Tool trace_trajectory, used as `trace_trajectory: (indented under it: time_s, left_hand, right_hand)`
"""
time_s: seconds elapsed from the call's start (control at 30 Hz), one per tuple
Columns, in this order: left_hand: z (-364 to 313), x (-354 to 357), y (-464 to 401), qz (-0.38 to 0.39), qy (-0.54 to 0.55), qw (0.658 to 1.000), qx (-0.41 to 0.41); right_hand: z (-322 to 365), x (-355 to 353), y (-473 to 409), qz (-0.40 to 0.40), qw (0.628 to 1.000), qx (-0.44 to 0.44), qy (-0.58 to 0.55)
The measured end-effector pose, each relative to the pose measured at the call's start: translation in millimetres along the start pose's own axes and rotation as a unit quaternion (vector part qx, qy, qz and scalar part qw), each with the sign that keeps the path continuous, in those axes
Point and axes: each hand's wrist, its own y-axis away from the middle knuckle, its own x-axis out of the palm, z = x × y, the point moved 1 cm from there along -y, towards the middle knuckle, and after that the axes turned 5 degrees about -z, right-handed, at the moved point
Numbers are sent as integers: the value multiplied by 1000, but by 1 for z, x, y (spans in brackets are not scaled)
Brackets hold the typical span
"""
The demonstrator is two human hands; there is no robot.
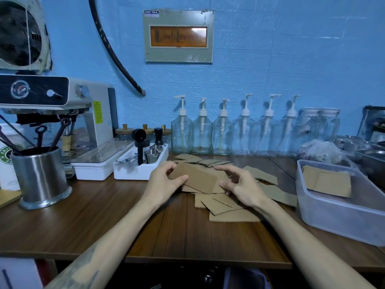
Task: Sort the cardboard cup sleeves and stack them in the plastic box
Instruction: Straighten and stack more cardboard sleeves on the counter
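we see left hand (164,180) and right hand (239,184) both pinching one small bundle of cup sleeves (198,180) above the pile | progress: early, we judge | plastic box (333,215) at right holds roughly two sleeves (327,180) | loose sleeves (229,207) on wooden counter (104,222): a dozen-plus, overlapping, exact count unclear | pump bottles (223,132): six
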Motion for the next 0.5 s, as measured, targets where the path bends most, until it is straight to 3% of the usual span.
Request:
trace_trajectory:
  time_s: [0.13,0.27,0.5]
  left_hand:
    - [5,2,4,35,-155,987,34]
    - [3,4,10,56,-131,989,26]
    - [-2,13,13,107,-184,975,68]
  right_hand:
    - [8,0,4,13,1000,8,-5]
    - [16,0,9,30,999,8,-14]
    - [13,7,6,70,997,-12,-8]
